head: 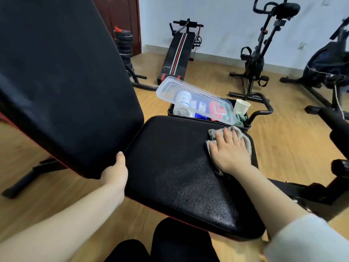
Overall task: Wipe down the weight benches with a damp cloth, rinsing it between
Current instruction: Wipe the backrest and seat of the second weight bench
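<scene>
- Left hand (115, 172): bare, forearm uncovered, no sleeve in view.
- Right hand (229, 151): bare, nails short.
- Right sleeve (309, 241): pale, perhaps light grey, pushed up the forearm.
- Legs (170, 244): dark, likely black trousers.

exercise bike (260, 53), paper cup (242, 107)

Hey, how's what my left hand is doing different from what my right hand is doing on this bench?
The left hand grips the lower edge of the tilted backrest, thumb on top, holding no cloth. The right hand lies flat, fingers spread, pressing the grey cloth onto the seat pad near its far corner. The left forearm is bare; the right shows a light sleeve. Both hands touch black padding of the same bench.
</scene>
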